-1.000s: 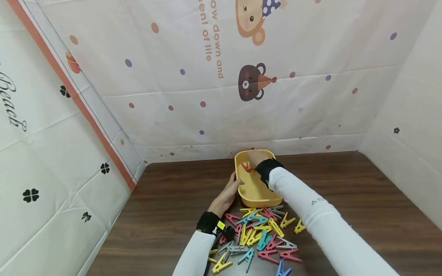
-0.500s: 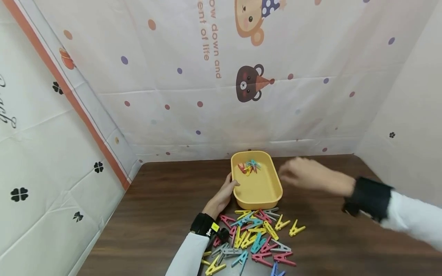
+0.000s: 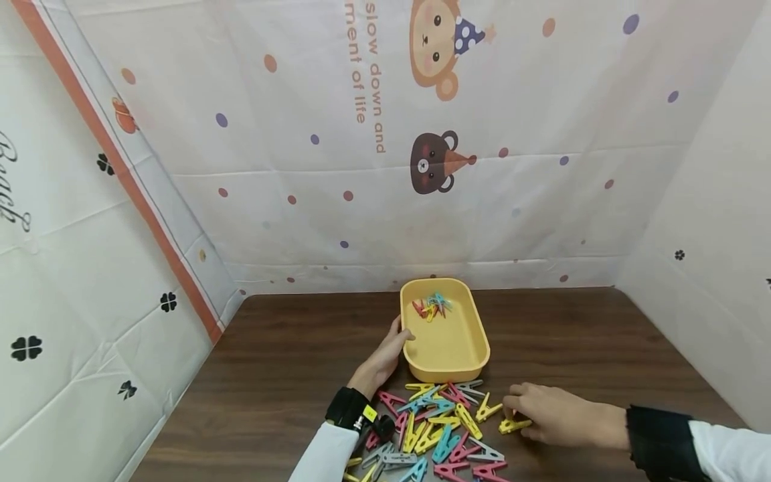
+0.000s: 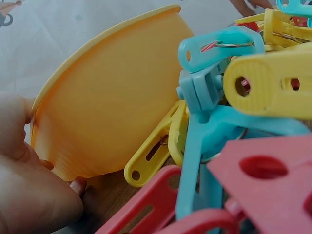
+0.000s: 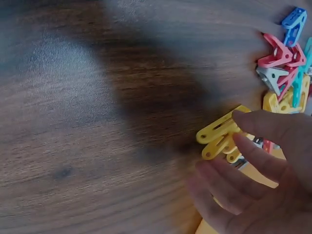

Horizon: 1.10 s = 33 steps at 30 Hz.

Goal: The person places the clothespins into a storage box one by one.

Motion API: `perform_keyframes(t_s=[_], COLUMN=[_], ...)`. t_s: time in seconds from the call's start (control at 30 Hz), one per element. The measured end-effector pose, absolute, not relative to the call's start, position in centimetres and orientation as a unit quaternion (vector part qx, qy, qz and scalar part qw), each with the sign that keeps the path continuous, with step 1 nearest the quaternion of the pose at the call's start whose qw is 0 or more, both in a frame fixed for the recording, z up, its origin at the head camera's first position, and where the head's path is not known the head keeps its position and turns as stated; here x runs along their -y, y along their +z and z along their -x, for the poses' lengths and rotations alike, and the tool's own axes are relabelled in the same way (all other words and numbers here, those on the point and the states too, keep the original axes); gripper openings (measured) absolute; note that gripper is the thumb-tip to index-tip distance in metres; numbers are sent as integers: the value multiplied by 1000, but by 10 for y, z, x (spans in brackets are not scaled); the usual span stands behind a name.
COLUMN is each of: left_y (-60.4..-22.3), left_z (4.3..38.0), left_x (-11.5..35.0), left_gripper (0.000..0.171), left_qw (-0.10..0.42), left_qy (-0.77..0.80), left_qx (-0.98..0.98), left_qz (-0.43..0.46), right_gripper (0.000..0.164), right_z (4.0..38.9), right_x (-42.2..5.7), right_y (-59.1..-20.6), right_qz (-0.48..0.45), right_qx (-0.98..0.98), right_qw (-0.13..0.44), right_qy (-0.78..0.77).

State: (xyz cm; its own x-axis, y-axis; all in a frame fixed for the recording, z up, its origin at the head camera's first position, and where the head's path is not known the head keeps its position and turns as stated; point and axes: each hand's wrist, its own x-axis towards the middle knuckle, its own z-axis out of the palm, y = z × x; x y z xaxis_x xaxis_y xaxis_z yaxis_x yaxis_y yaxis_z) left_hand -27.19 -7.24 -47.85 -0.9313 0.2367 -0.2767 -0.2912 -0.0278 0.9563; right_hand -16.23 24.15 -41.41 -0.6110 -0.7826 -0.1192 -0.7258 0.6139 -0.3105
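My left hand (image 3: pixel 381 361) holds the left rim of a yellow plastic tub (image 3: pixel 450 348), with the thumb over the edge and the other fingers outside. In the left wrist view the tub wall (image 4: pixel 117 92) leans beside that hand (image 4: pixel 34 170). A few small clothespins (image 3: pixel 432 306), red, yellow and light blue, lie at the tub's far end. To the right of the pile, my right hand (image 3: pixel 554 414) pinches a yellow clothespin (image 3: pixel 513 426) on the table. The right wrist view has the thumb and index finger at either side of this yellow clothespin (image 5: pixel 218 131).
A heap of clothespins (image 3: pixel 430 428) in yellow, red, light blue and grey lies in front of the tub. Another yellow clothespin (image 3: pixel 486 408) sits at its right edge. Brown wood tabletop (image 3: pixel 301 361) extends around them, up to a patterned cloth wall (image 3: pixel 289 234).
My right hand has come out of the tub, swung right, then dropped to the yellow clothespin at the right. A light blue clothespin now shows in the tub. The left hand keeps its hold.
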Motion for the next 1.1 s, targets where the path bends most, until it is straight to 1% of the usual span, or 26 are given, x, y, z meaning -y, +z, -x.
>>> perform_keyframes(t_s=[0.07,0.23,0.37,0.43,0.5,0.57,0.63,0.73,0.8,0.83,0.9,1.0,1.1], left_y=[-479,-477,-476,-475,-475,-476,-477,-478,-478,-477,-477,-478,-480], left_z=[271,272,274,275,277,278,278,278,279,279,280,279,278], left_x=[73,75,77,77,77,77,76,76,76,77,77,77,74], left_gripper=[86,86,85,85,85,85,85,85,86,86,86,86,85], left_qw=[186,186,187,185,183,182,185,191,189,186,181,181,185], left_qy=[716,717,717,718,719,720,720,719,719,720,721,722,722], left_qx=[-672,-672,-672,-671,-670,-669,-668,-668,-668,-668,-668,-668,-666], left_qz=[18,17,14,12,13,15,17,15,13,12,13,16,13], right_gripper=[24,28,26,27,27,30,30,21,11,9,11,16,18], right_z=[162,162,164,167,172,179,190,214,237,251,280,321,351], right_x=[-240,-237,-237,-239,-240,-240,-234,-213,-193,-182,-161,-131,-110], right_y=[-417,-422,-420,-412,-399,-377,-350,-306,-285,-277,-268,-271,-293], right_qz=[419,430,439,440,441,432,419,372,348,335,310,263,201], right_qx=[-891,-892,-892,-893,-894,-899,-906,-924,-930,-934,-942,-956,-966], right_qw=[126,97,76,70,50,32,0,-35,-60,-65,-64,-28,38], right_qy=[-122,-103,-80,-72,-63,-55,-56,-81,-101,-109,-116,-126,-159])
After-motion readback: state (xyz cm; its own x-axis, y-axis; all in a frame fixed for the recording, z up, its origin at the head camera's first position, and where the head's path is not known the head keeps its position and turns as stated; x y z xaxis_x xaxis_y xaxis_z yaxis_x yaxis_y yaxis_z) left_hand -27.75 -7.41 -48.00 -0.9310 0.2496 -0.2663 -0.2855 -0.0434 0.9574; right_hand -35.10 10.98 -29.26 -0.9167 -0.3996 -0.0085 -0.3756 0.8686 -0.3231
